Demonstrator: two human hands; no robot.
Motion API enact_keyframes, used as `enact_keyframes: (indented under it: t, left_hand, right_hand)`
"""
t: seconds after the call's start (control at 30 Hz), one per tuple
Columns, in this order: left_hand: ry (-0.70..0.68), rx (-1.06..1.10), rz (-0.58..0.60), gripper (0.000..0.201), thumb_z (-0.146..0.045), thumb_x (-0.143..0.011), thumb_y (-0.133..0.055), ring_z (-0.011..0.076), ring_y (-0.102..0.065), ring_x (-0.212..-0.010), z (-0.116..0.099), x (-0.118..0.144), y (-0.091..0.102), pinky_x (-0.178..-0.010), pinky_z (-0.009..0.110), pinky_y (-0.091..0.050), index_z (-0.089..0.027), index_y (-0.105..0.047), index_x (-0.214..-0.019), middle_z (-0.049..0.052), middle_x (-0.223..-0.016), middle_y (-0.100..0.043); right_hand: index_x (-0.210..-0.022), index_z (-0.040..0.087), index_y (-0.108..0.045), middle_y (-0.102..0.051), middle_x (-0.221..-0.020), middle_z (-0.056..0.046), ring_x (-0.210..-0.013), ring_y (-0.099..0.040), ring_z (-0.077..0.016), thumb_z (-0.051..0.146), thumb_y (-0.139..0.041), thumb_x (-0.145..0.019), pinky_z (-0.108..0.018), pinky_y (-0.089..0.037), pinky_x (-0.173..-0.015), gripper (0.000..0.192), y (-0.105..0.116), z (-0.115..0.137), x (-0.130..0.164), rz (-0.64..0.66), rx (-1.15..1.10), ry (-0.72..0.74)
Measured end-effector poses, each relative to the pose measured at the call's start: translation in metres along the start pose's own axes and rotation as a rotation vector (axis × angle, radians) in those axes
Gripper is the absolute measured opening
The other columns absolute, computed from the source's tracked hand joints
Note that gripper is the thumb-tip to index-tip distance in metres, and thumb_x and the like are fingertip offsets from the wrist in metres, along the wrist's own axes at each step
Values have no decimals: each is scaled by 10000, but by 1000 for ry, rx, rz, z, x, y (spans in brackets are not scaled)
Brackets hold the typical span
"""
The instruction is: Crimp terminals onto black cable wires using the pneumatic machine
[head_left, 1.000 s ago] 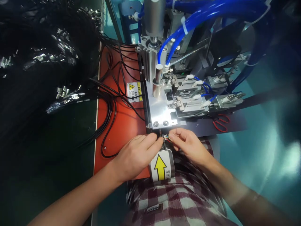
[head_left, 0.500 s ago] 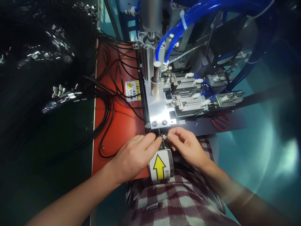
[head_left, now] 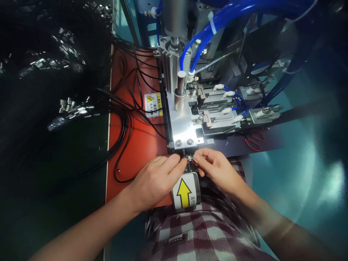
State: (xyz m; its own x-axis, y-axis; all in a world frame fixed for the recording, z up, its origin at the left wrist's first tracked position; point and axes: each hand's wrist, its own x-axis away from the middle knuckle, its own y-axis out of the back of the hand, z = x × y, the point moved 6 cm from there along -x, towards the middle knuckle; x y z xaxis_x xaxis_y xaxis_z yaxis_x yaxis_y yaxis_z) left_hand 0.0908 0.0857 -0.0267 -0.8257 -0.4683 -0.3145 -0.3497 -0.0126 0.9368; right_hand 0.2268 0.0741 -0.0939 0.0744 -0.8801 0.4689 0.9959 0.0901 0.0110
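Thin coloured wires [head_left: 191,158] fan out between my two hands, just below the front of the metal machine plate [head_left: 183,123]. My right hand [head_left: 214,166] pinches the wire ends between thumb and forefinger. My left hand [head_left: 157,177] is closed with its fingertips at the other side of the wires; a black cable [head_left: 125,181] runs in under it. What sits between the left fingertips is hidden by the hand. Below the hands is a white label with a yellow arrow [head_left: 184,194] on the machine's front.
A red base [head_left: 144,152] with loops of black cable lies left. Bundles of cables with shiny metal connectors [head_left: 66,105] lie further left. Air cylinders [head_left: 220,117] with blue hoses [head_left: 201,43] stand on the right, and red-handled scissors [head_left: 255,140] lie beyond them.
Both hands stay almost still at the same spot. The coloured wires between them shift only slightly.
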Motion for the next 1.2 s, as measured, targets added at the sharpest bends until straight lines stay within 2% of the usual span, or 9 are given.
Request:
enact_keyframes:
  t: [0.13, 0.27, 0.5, 0.77, 1.0, 1.2]
  left_hand:
    - [2, 12, -9, 321, -102, -957, -294, 161, -593, -650, 0, 0, 0, -560, 263, -503, -58, -597, -1053, 89, -792, -640]
    - [5, 11, -2, 330, -97, -958, -285, 159, -591, -649, 0, 0, 1, -554, 258, -495, -63, -600, -1051, 87, -795, -643]
    - [-1, 41, -12, 316, -103, -956, -304, 176, -608, -675, 1, 1, 1, -575, 273, -510, -47, -595, -1067, 104, -820, -650]
    - [-4, 71, -30, 280, -86, -941, -344, 201, -616, -689, 0, 2, 0, -572, 301, -524, -32, -586, -1070, 123, -843, -659]
    - [3, 78, -34, 280, -91, -947, -340, 188, -614, -692, 2, 2, 0, -577, 290, -523, -41, -587, -1068, 114, -835, -652]
    - [-1, 84, -38, 272, -87, -942, -354, 186, -608, -685, 2, 3, -1, -572, 287, -518, -38, -582, -1081, 116, -837, -649]
  right_hand:
    - [-783, 193, -521, -499, -656, 28, -538, -500, -122, 354, -525, -888, -251, -370, -503, 192, 2, 1, 3, -70, 123, 133]
    - [-793, 207, -506, -506, -713, 14, -574, -511, -127, 307, -501, -906, -249, -393, -507, 151, 2, 0, 5, -113, 120, 222]
    - [-769, 193, -483, -470, -533, 58, -499, -438, -108, 353, -510, -898, -243, -371, -514, 207, -5, -4, -1, 15, -84, 111]
    - [-810, 194, -484, -470, -567, 61, -515, -455, -106, 320, -500, -913, -239, -366, -515, 164, -4, -3, -1, -35, -57, 207]
    - [-817, 200, -489, -471, -580, 52, -526, -470, -118, 291, -481, -924, -250, -378, -520, 141, -1, -3, 1, -53, 22, 241]
    - [-807, 207, -486, -467, -696, 29, -556, -478, -115, 246, -473, -925, -261, -399, -553, 125, -1, -4, 4, -154, 116, 308]
